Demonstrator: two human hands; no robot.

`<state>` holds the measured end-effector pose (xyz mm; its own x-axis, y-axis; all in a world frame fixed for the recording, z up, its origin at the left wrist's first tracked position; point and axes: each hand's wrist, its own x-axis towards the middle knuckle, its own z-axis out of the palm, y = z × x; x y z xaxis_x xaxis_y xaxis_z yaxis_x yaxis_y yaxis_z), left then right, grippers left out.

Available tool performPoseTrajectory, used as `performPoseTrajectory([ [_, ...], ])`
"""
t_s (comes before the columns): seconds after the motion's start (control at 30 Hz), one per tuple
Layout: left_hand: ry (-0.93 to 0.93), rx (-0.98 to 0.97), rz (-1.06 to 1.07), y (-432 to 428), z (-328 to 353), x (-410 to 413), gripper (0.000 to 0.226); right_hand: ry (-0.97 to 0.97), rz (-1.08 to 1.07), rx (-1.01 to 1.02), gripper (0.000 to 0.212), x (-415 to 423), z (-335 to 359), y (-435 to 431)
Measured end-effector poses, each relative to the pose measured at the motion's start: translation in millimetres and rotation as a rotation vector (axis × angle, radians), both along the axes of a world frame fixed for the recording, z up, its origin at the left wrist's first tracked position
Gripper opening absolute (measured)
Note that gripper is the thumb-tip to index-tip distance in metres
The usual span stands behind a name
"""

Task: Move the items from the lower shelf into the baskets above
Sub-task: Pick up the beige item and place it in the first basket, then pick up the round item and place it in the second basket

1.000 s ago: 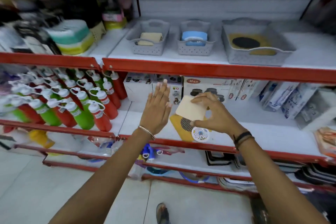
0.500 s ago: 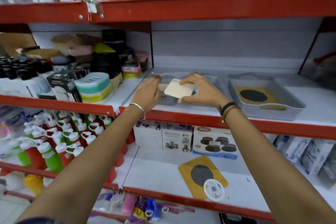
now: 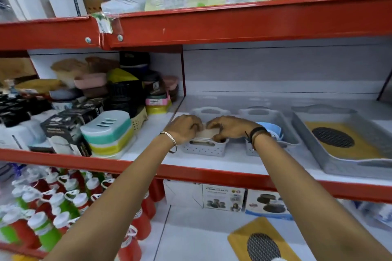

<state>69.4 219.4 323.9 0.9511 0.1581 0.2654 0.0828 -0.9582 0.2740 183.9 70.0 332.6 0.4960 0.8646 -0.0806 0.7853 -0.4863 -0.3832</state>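
Both my hands are over the left small grey basket (image 3: pixel 203 150) on the middle shelf. My right hand (image 3: pixel 230 127) holds a cream square pad (image 3: pixel 209 133) down inside that basket, and my left hand (image 3: pixel 184 128) rests on the pad's left edge. A second small grey basket (image 3: pixel 282 125) to the right holds a blue round item (image 3: pixel 273 129). A large grey tray (image 3: pixel 331 165) at the far right holds a yellow mat with a black mesh circle. On the lower shelf lies another yellow mesh mat (image 3: pixel 263 243).
Boxed goods (image 3: pixel 224 198) line the back of the lower shelf. Red and green squeeze bottles (image 3: pixel 53 210) crowd the lower left. Soap cases and black boxes (image 3: pixel 106 133) fill the middle shelf's left bay. The red shelf edge (image 3: pixel 212 25) hangs overhead.
My right hand lifted the cream pad from the lower shelf up to the middle shelf and lowered it into the left basket. My left hand rose along with it.
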Motion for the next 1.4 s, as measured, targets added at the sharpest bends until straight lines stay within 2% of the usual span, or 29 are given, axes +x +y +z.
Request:
performPoseTrajectory([
  [0.13, 0.026, 0.053, 0.012, 1, 4, 3, 0.031, -0.06, 0.028, -0.065, 0.055, 3, -1, 4],
  [0.23, 0.054, 0.123, 0.05, -7, 9, 1, 0.03, -0.067, 0.009, 0.038, 0.047, -1, 0, -3],
  [0.3, -0.094, 0.126, 0.04, -18, 12, -5, 0.032, -0.078, -0.026, 0.243, 0.043, -11, 4, -19],
  [0.43, -0.531, 0.051, -0.143, -71, -5, -28, 0.035, -0.184, 0.014, 0.686, 0.032, -55, 2, -76],
  [0.57, -0.855, -0.081, -0.229, -125, -57, -41, 0.031, -0.281, -0.018, 0.808, 0.027, -91, -22, -130],
  [0.67, -0.904, -0.224, -0.187, -162, -102, -47, 0.03, -0.263, -0.125, 0.862, 0.024, -105, -55, -167],
  [0.8, -0.708, -0.236, -0.178, -205, -166, -61, 0.033, -0.117, -0.222, 0.728, 0.022, -113, -126, -204],
  [0.97, -0.245, -0.174, -0.093, -230, -252, -73, 0.04, 0.103, -0.401, 0.396, 0.029, -112, -229, -236],
  [1.07, 0.048, -0.184, -0.01, -237, -292, -76, 0.054, 0.176, -0.499, 0.168, 0.043, -111, -273, -239],
  [1.17, 0.284, -0.158, 0.087, -242, -322, -74, 0.065, 0.159, -0.606, -0.066, 0.065, -114, -306, -230],
  [1.3, 0.435, -0.15, 0.182, -248, -355, -63, 0.062, 0.178, -0.748, -0.16, 0.092, -118, -334, -221],
  [1.4, 0.461, -0.102, 0.189, -247, -365, -60, 0.062, 0.129, -0.734, -0.135, 0.085, -116, -343, -221],
])
